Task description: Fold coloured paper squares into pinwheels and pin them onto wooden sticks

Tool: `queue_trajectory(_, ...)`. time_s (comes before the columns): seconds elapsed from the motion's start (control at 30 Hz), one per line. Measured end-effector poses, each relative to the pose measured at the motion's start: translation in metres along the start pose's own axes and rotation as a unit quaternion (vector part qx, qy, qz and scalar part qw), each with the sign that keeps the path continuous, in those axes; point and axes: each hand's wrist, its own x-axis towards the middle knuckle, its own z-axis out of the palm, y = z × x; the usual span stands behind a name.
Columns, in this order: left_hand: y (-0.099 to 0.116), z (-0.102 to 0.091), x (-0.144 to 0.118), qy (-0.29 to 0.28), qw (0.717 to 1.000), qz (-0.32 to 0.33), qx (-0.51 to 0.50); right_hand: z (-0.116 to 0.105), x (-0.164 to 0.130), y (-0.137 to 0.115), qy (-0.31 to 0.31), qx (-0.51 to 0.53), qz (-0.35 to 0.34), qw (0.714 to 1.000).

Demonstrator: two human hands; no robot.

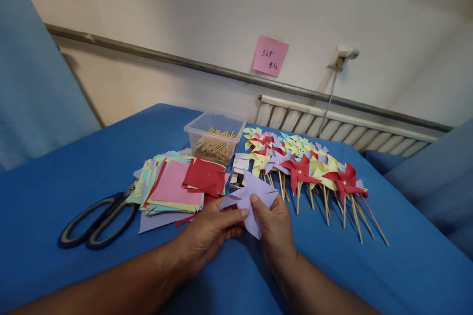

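Note:
Between my two hands I hold a lilac paper pinwheel [248, 197] above the table, with no stick visible on it. My left hand [210, 229] pinches its left side, thumb on top and fingers beneath. The thumb of my right hand [275, 226] presses near its middle while the other fingers are behind the paper. Just beyond it stands a small open box [240, 167], whose contents are too small to make out. To the left lies a pile of cut paper squares [172, 184] in pink, red, yellow, blue and lilac.
Dark-handled scissors [107, 214] rest at the pile's left, blades partly under the paper. A clear plastic tub [214, 135] of thin wooden sticks stands behind. Many finished pinwheels [300, 170] on sticks cover the right side of the blue-covered table [391, 275]. A radiator [295, 118] is behind.

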Motion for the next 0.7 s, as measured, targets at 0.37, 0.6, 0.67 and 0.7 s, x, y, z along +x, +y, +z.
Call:
queue_trajectory(0.37,0.002,0.000,0.003,0.044,0.999,0.024,0.013,0.002,-0.008,0.004,-0.003,-0.012,0.036,0.999)
queue_trajectory(0.6,0.020,-0.004,0.002,0.045,0.997,0.058,-0.030,-0.001,-0.009,-0.001,-0.078,-0.015,0.007,0.997)
queue_trajectory(0.67,0.026,-0.009,0.003,0.047,0.995,0.069,-0.046,-0.001,-0.009,-0.001,-0.067,-0.043,-0.021,0.997)
queue_trajectory(0.7,0.029,-0.010,0.003,0.054,0.995,0.070,-0.051,-0.001,-0.010,-0.001,-0.061,-0.059,-0.035,0.996)
